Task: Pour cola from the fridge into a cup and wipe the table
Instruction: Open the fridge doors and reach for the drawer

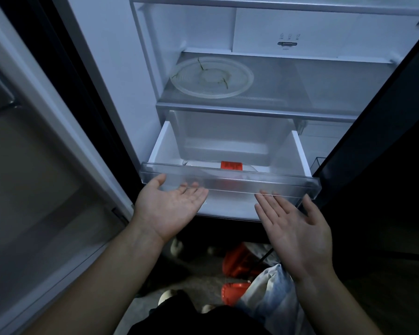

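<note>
I have both hands palm-up with straight fingers, gripping nothing. The left hand (169, 209) and right hand (298, 228) have their fingertips at the lower edge of the clear crisper drawer (264, 183), which stands pulled out of the fridge. Just beyond the fingertips, behind the drawer's front, lies a red-labelled bottle (231, 165), between the two hands. Farther beyond, on the shelf above, rests a glass turntable plate (212, 77).
</note>
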{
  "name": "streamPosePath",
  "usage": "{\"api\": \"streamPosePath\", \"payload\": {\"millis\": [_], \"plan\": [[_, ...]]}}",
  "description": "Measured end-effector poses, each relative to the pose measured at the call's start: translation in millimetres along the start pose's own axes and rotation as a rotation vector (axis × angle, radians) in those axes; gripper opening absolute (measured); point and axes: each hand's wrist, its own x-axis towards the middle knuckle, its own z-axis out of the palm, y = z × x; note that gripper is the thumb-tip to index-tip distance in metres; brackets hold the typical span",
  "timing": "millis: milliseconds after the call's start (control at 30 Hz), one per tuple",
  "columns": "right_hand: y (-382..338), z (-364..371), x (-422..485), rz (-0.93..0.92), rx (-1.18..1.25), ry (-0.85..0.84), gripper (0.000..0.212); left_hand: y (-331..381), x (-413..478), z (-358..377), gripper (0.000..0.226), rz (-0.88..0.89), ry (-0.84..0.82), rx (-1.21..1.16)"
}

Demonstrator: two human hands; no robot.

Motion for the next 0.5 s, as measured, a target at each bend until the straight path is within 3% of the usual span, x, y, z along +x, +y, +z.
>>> {"api": "streamPosePath", "payload": {"millis": [133,200,267,300,367,433,500], "plan": [[-0.9,-4.9,-0.3,0.008,-0.109,0.002,0.093,-0.4,-0.6,-2.2,0.058,0.008,0.014,0.054],[-2.2,-0.4,-2.6,0.019,-0.353,0.006,0.095,3.6,-2.8,-4.7,0.061,-0.021,0.012,0.154],[-5.2,1.0,-4.7,-0.003,-0.760,0.008,0.061,10.6,-10.0,-5.0,0.061,-0.086,-0.045,0.333],[-7.0,0.6,-5.5,-0.079,-0.963,-0.011,0.035,13.4,-14.7,-3.1,0.058,-0.112,-0.089,0.465],[-12.2,3.7,-7.7,-0.364,-1.262,-0.066,0.019,15.8,-22.8,4.0,0.049,-0.047,-0.154,0.776],[-17.4,12.6,-4.5,-0.708,-1.485,-0.115,0.019,13.7,-23.5,13.6,0.034,0.216,-0.161,1.107],[-21.5,16.7,10.7,-1.015,-1.824,-0.162,0.027,12.5,-11.7,17.6,0.027,0.596,-0.125,1.453]]}}
